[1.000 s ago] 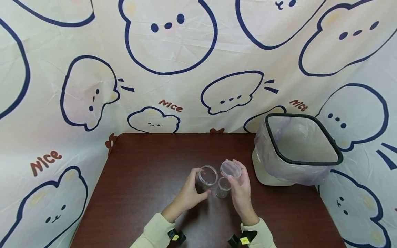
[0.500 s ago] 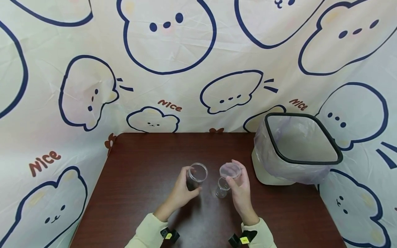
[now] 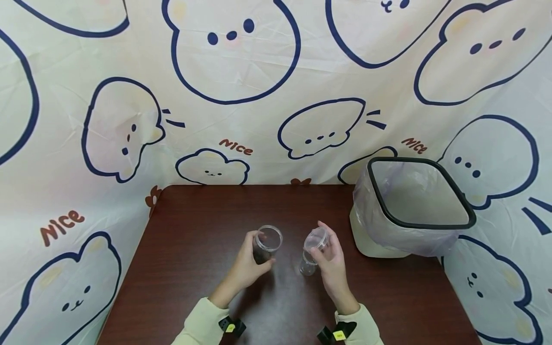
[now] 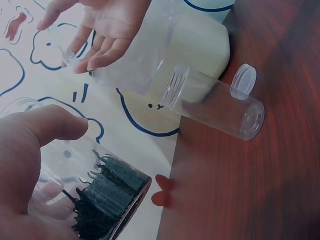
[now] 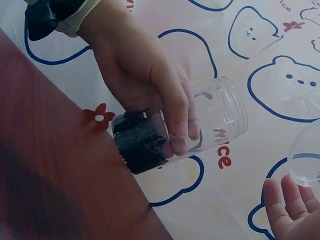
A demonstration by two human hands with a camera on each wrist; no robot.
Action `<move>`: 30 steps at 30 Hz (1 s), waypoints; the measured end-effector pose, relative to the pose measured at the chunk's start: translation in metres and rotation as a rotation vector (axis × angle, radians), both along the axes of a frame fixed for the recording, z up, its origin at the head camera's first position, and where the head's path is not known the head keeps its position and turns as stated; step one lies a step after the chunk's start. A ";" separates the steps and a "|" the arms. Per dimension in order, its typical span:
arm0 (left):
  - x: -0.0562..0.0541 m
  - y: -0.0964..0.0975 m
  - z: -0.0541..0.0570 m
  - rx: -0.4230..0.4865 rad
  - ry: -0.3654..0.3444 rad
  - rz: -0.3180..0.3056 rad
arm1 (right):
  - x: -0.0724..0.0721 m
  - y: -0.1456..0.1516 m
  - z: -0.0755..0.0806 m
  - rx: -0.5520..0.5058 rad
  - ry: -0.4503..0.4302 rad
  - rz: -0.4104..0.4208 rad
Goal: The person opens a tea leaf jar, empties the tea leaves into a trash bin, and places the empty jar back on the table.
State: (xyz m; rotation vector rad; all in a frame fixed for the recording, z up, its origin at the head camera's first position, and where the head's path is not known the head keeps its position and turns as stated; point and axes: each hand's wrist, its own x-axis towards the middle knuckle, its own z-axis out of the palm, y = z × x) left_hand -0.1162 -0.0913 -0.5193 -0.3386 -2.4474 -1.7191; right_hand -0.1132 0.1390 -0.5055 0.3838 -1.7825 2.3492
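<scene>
My left hand (image 3: pixel 245 268) grips a clear, lidless jar (image 3: pixel 268 242), fingers and thumb wrapped round its side. Dark, thin, twisted strands like dried tea leaves (image 4: pixel 112 187) fill its bottom part. To the right, my right hand (image 3: pixel 333 268) pinches a round clear lid (image 3: pixel 316 238) by its edge. Partly behind that lid in the head view stands a narrower clear jar (image 4: pixel 215 107), uncapped and with nothing visible inside, upright on the table. A small translucent cap (image 4: pixel 245 81) lies beside this jar in the left wrist view.
A pale bin (image 3: pixel 375 239) with a black rim and a plastic liner stands at the table's back right. The dark brown tabletop (image 3: pixel 207 215) meets a cartoon-printed curtain (image 3: pixel 241 120) along its back edge.
My left hand has carried the jar of dark strands leftward, away from the narrower jar. My right hand stays nearly in place, with its lid tilted more and shifted slightly left.
</scene>
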 end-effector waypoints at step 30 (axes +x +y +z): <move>-0.008 -0.035 0.007 0.033 -0.010 0.117 | 0.013 -0.036 0.002 0.529 0.160 0.030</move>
